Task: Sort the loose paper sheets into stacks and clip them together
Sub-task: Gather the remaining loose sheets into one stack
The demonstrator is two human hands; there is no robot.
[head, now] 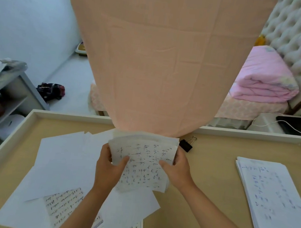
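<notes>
Soft, even light fills the room, cool and bluish on the wall (25,13) left of the left hand (107,169). The peach cloth (158,58) beyond the hands glows warm. Loose sheets (64,156) beside the left hand are overexposed, their edges lost. Only a faint shadow lies under the held sheets (143,162). Writing on the stack (275,203) right of the right hand (179,171) is smeared. The surface (210,178) rim bows with wide-angle distortion.

I see two hands, the left hand (107,169) and the right hand (178,171). Their fingers (123,162) hold one bundle of pages (143,162). Just past the right fingers lies one black clip (186,144). Far to the right of the fingers lies one neat stack (275,203) on the surface (210,178). Under and left of the fingers lie many loose sheets (64,160), too mixed up to count.
</notes>
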